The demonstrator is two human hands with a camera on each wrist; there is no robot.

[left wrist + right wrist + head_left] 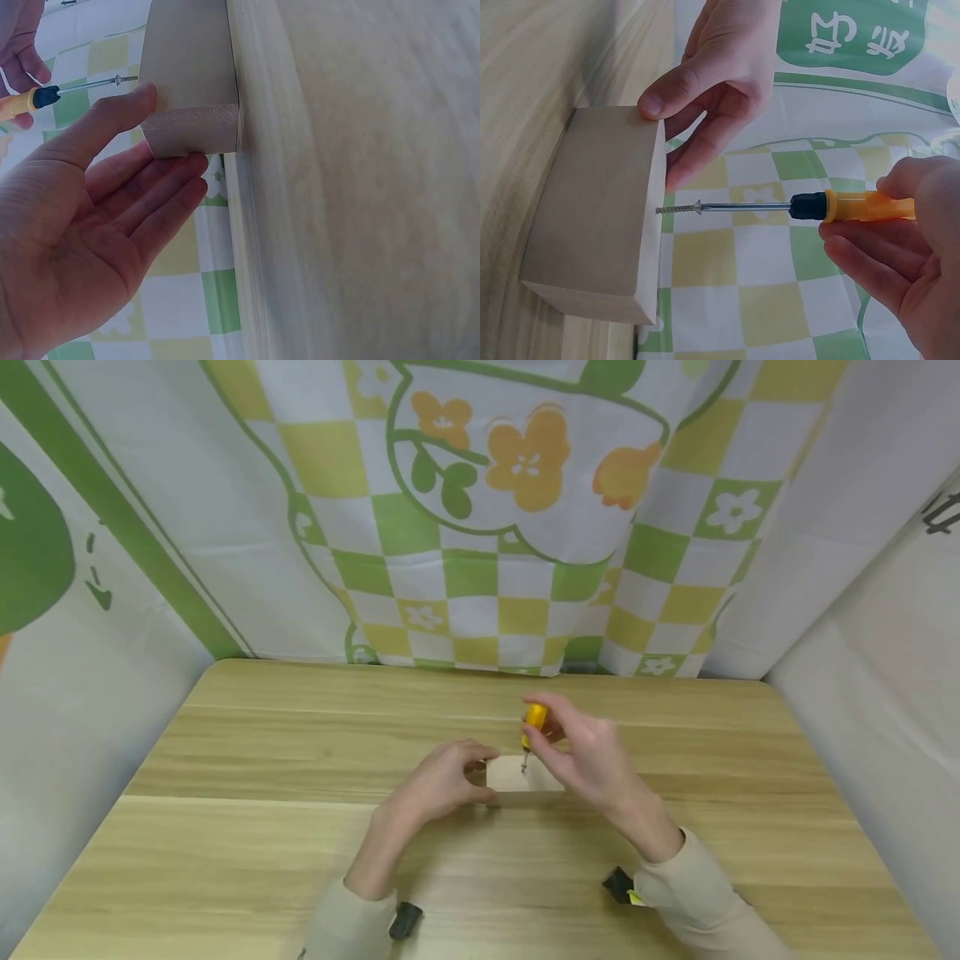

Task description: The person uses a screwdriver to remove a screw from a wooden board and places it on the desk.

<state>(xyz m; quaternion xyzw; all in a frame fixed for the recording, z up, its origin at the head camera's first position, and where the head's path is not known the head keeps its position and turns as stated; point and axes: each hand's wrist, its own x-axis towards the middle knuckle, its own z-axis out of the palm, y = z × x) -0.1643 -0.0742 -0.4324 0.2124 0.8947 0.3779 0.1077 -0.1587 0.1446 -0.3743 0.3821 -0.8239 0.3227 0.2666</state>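
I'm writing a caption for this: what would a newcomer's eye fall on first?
Probably the yellow screwdriver, held in the right hand and set on a screw upright on top of the pale wooden block. The left hand grips the block's left end on the table. Behind, at the table's far edge, hangs a green-and-yellow checked curtain with large orange flowers.

Soft shadows fall on the tabletop; wrist views are dim, perhaps slightly blurred.
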